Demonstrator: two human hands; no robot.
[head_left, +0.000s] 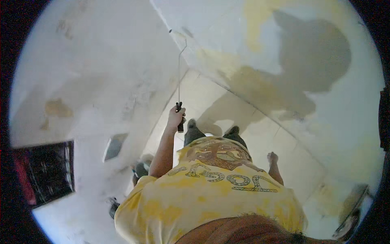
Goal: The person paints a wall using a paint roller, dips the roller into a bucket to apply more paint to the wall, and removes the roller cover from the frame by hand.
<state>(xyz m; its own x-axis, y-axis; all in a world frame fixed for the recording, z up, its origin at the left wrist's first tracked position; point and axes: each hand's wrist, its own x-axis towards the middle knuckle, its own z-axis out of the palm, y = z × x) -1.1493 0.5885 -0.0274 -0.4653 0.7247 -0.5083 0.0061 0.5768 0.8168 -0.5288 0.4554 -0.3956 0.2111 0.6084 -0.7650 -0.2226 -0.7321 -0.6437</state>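
My left hand (pixel 176 118) is closed round the black handle of a paint roller (pixel 179 77). The roller's thin metal rod runs up from my fist and bends near its far end. Its pale roller head (pixel 177 35) is at the corner where two walls meet, hard to tell apart from the white paint; whether it presses on the wall I cannot tell. Low at my right side hangs my right hand (pixel 273 157), its fingers curled in, with nothing seen in it.
The left wall (pixel 93 97) is whitish with stains, and the right wall (pixel 260 36) has yellow patches and my shadow. Pale floor tiles (pixel 199 87) lie before my feet. At left are a dark opening (pixel 44 171) and a small panel (pixel 115 147). Dark objects (pixel 141 168) stand beside my left arm.
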